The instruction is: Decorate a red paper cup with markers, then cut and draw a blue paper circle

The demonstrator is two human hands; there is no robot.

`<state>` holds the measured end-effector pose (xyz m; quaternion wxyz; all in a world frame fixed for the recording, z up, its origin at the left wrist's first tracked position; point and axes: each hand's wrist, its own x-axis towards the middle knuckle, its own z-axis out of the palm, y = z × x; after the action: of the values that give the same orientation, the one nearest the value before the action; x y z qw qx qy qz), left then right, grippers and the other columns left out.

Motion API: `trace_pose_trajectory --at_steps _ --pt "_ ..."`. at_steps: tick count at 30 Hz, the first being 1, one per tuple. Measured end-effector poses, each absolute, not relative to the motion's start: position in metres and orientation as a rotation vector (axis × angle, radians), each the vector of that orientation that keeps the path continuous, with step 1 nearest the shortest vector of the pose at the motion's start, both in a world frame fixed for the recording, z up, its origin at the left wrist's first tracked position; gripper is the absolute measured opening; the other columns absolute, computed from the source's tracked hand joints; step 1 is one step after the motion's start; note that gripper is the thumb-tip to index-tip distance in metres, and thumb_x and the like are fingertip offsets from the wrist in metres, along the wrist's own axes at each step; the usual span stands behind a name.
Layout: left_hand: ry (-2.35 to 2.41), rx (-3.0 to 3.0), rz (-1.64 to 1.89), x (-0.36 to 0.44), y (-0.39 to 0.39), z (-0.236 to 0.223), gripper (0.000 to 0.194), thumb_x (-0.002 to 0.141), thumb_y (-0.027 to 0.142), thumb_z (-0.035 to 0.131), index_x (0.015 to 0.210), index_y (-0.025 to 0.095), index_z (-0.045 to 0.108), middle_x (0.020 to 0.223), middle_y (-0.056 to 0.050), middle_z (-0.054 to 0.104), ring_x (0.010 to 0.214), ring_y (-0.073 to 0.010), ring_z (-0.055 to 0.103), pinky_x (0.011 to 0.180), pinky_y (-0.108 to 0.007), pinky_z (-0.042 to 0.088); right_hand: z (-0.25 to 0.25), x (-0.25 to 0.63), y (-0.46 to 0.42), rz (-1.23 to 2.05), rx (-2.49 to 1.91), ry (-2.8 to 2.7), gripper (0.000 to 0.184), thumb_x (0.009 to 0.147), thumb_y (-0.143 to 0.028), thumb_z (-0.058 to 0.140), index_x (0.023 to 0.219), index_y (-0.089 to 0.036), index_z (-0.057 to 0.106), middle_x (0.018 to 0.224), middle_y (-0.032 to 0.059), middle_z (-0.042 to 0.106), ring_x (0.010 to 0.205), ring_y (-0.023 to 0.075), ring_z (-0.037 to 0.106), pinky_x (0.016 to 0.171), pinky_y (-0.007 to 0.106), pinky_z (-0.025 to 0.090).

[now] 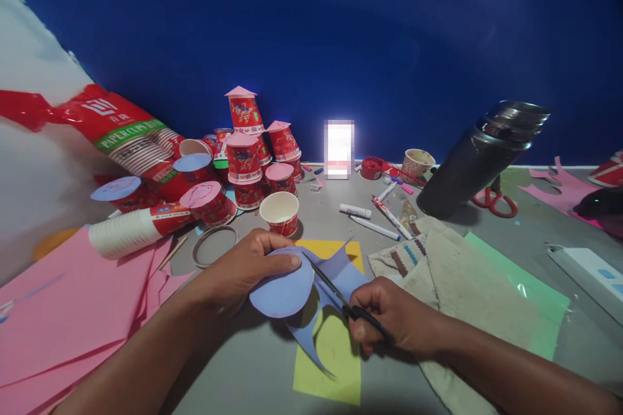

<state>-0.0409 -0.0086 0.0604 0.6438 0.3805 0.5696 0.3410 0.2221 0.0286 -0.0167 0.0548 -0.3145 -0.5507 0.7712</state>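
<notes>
My left hand (243, 269) pinches a sheet of lilac paper (285, 288), thumb on top of its rounded part. My right hand (389, 321) grips black-handled scissors (335, 292), whose blades are in the paper between the round part and the pointed offcut. Both hover just above a yellow sheet (333, 350) lying on the grey table (253, 363). An open red paper cup (280, 213) stands just beyond my left hand.
Stacked red paper cups (246, 155) with paper lids, a cup sleeve (131, 230), a tape roll (214, 245), pink sheets (73, 311), markers (374, 227), a folded cloth (438, 259), a dark flask (479, 159), red scissors (496, 201) and a green sheet (525, 298) lie around.
</notes>
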Motion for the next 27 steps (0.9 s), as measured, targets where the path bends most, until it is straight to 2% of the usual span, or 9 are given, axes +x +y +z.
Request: trace_pose_trajectory --at_steps 8,13,18,27 --pt "1.353 0.862 0.826 -0.0431 -0.0066 0.0563 0.039 0.057 0.046 0.097 0.073 0.014 0.081 0.064 -0.006 0.073 0.053 -0.0138 0.062 0.049 -0.022 0.045 -0.0159 0.2222 0.0289 2.318 -0.954 -1.706 0.061 0.062 -0.071 0.09 0.063 -0.018 0.059 0.055 -0.0022 0.062 0.046 0.007 0.046 0.044 0.02 0.027" --pt "1.38 0.877 0.814 -0.0421 -0.0079 0.0572 0.038 0.056 0.045 0.096 0.071 0.014 0.08 0.06 -0.004 0.071 0.05 -0.0122 0.058 0.047 -0.021 0.041 -0.0162 0.2214 0.0285 2.335 -0.962 -1.699 0.063 0.062 -0.074 0.089 0.063 -0.018 0.058 0.054 -0.0029 0.061 0.044 0.0063 0.044 0.043 0.02 0.027" --pt "1.326 0.9 0.785 -0.0397 -0.009 0.0549 0.035 0.061 0.045 0.092 0.071 0.013 0.08 0.058 -0.004 0.069 0.048 -0.0121 0.056 0.045 -0.021 0.039 -0.0149 0.2207 0.0273 2.346 -0.944 -1.665 0.061 0.059 -0.069 0.093 0.062 -0.018 0.058 0.054 -0.0026 0.062 0.045 0.0064 0.045 0.044 0.02 0.027" --pt "1.376 0.882 0.809 -0.036 -0.0084 0.0555 0.04 0.057 0.047 0.093 0.07 0.012 0.077 0.057 -0.003 0.066 0.048 -0.0111 0.053 0.046 -0.021 0.037 -0.0203 0.2208 0.0269 2.341 -0.919 -1.65 0.061 0.063 -0.071 0.089 0.063 -0.019 0.058 0.054 -0.004 0.06 0.045 0.0066 0.045 0.044 0.02 0.027"
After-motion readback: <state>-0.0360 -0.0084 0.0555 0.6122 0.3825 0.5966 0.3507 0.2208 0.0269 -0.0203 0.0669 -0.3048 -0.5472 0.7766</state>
